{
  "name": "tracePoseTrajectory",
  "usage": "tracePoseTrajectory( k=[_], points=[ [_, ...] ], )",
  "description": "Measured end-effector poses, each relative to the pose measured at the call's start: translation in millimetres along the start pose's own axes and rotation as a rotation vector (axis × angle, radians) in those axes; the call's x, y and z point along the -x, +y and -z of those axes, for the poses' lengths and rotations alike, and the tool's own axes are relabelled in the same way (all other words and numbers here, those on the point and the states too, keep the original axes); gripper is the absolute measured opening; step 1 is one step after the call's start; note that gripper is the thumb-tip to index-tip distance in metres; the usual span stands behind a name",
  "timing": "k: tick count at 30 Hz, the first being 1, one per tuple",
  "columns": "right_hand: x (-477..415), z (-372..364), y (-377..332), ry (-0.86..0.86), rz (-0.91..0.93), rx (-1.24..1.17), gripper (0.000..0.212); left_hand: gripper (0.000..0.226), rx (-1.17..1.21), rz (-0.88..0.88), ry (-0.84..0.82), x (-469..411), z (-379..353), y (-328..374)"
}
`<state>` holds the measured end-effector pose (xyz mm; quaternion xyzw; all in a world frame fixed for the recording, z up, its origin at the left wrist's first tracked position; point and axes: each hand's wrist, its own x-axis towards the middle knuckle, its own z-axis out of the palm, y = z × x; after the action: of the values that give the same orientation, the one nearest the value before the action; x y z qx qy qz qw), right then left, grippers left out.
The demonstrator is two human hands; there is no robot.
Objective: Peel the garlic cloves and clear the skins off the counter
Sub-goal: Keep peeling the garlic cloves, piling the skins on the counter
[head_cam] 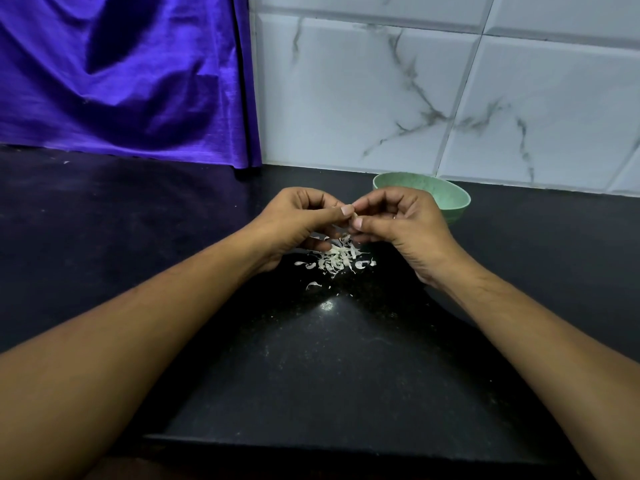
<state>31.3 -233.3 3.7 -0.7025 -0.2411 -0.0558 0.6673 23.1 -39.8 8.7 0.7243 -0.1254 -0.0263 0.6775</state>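
Head view is showing the left hand (301,220) and right hand (398,220) meeting above the dark tabletop (329,368), their fingers (346,210) pinching together on a small pale piece, probably a garlic clove (354,215), though it is mostly hidden. The skins (337,259) are lying in a loose heap on the tabletop just below the hands. A green bowl (450,199) is sitting behind the right hand, near the tiled wall (415,98).
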Motion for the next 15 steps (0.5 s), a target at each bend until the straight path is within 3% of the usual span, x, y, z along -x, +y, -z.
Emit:
tracePoseTrajectory(
  k=[15],
  points=[
    [0.1, 3.3, 0.0, 0.016, 0.032, 0.095, 0.012, 0.012, -0.041, 0.027, 0.001, 5.2, -1.4, 7.9]
  ],
)
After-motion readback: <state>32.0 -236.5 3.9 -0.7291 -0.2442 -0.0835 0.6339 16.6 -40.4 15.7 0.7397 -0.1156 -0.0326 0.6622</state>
